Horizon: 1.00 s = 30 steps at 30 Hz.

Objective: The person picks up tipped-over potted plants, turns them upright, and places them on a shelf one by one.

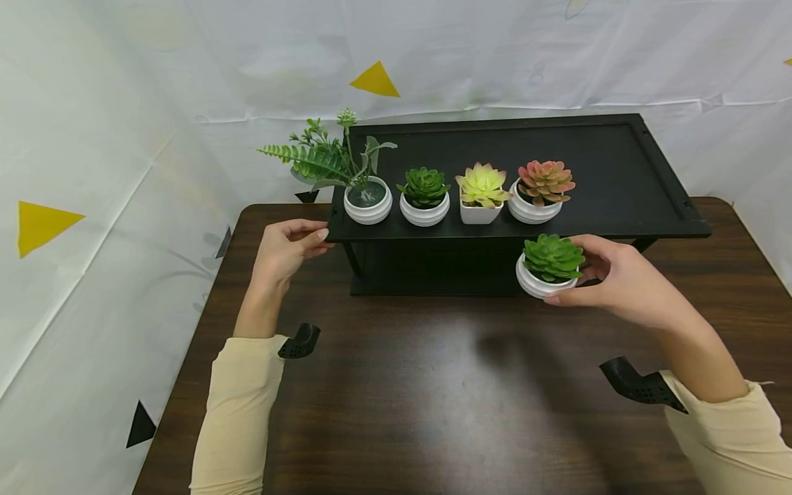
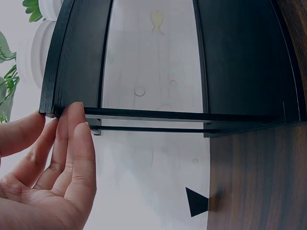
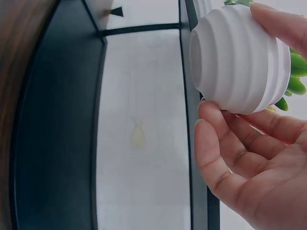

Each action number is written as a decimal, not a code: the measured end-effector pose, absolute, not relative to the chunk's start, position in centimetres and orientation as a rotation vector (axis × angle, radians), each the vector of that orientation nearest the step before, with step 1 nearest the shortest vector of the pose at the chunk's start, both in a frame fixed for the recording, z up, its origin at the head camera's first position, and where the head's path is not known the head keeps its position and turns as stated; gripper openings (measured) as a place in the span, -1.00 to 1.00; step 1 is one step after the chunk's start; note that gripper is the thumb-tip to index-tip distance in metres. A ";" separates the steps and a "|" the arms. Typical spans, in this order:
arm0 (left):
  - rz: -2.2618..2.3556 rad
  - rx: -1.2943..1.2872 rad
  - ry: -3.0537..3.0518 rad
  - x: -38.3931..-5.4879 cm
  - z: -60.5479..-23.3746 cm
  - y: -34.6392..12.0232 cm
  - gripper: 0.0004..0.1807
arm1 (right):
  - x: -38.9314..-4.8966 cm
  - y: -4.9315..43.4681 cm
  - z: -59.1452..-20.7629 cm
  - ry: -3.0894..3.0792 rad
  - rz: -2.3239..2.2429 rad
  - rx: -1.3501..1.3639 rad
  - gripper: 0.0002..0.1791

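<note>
My right hand [image 1: 609, 278] grips a potted green succulent [image 1: 553, 259] by its ribbed white pot [image 3: 235, 57], held in the air at the front edge of the black two-tier shelf [image 1: 606, 172]. At the shelf's front left corner, my left hand [image 1: 287, 251] pinches the top board, thumb above and fingers beneath, as the left wrist view shows. Along the top board's front stand a leafy fern-like plant [image 1: 367, 201], a dark green succulent [image 1: 423, 196], a yellow-green succulent [image 1: 482, 194] in a square pot, and a reddish succulent [image 1: 540, 192], all in white pots.
The shelf stands on a dark brown wooden table [image 1: 396, 399]. Behind and to the left hangs white sheeting [image 1: 470, 55] with yellow and black triangles. The shelf's lower board [image 2: 249, 62] shows beneath the top one.
</note>
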<state>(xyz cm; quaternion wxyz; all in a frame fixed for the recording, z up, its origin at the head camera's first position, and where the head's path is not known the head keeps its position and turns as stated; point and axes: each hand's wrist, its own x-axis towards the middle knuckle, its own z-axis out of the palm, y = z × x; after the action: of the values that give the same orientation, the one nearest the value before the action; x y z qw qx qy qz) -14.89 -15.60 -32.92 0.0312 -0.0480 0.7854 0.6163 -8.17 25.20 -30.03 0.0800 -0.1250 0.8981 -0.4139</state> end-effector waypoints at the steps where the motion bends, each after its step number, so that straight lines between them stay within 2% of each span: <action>1: 1.899 -0.149 2.417 -14.9 -32.9 -15.6 -0.70 | -8.2 25.4 -30.0 2.692 -1.243 -0.372 -0.33; 13: 1.895 -0.142 2.420 -15.0 -33.1 -15.7 -0.71 | -9.2 27.6 -28.4 2.749 -1.170 -0.163 -0.36; 30: 1.892 -0.144 2.414 -15.0 -33.0 -15.6 -0.70 | -11.0 29.6 -27.4 2.813 -1.025 -0.021 -0.30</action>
<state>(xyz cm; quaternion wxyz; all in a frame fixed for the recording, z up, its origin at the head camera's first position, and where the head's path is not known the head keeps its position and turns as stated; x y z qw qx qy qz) -14.96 -15.60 -32.99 0.0354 -0.0468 0.7857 0.6158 -10.99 29.60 -27.41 0.0736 -0.0069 0.9370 -0.3413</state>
